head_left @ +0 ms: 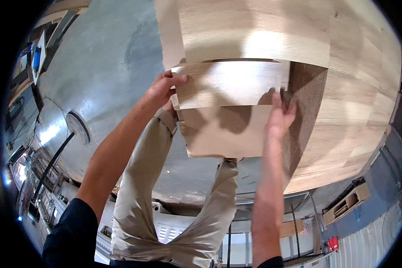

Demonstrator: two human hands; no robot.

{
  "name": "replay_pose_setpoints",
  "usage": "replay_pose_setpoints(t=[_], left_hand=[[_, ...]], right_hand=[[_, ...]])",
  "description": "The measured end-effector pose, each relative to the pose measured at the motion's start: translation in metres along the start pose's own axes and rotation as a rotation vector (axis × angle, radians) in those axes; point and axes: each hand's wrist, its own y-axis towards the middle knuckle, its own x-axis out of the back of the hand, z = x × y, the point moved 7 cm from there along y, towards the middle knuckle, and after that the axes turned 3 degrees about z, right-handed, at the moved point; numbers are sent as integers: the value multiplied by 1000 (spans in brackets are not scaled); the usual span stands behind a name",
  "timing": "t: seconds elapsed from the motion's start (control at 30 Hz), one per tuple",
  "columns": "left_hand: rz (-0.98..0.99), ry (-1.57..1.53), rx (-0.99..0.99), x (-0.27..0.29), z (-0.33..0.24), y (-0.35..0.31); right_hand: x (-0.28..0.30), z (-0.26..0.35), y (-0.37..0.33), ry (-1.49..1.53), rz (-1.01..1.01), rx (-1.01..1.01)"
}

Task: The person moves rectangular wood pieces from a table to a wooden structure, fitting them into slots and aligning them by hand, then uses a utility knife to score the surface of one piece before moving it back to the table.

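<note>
A short, pale wood-grain floor plank [230, 80] lies crosswise in front of me, just below the edge of the laid planks [259, 31]. My left hand [161, 89] grips its left end, thumb on the top face and fingers curled round the edge. At the opposite end, my right hand [279, 117] has its fingers apart, with the tips at the plank's right corner. That hand is slightly blurred, and nothing shows in its grasp. Under the plank and toward me is a flat tan board or sheet [250, 138], partly in shadow.
To the right, a dark brown strip [306, 102] borders more wood-grain planks [353, 107]. Grey floor [120, 53] stretches to the left, where a round base with a black pole [78, 127] stands. A wooden box [347, 204] sits at the lower right.
</note>
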Motion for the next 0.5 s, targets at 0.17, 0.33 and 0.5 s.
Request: replay_pose_setpoints(t=[0.17, 0.33, 0.5], left_hand=[[-17, 12, -11, -15, -8, 5], [14, -14, -56, -39, -16, 15], [-21, -44, -87, -51, -14, 14]], right_hand=[[-21, -55, -12, 654, 136, -572], [-33, -31, 20, 731, 225, -468], [-28, -23, 27, 785, 126, -484]])
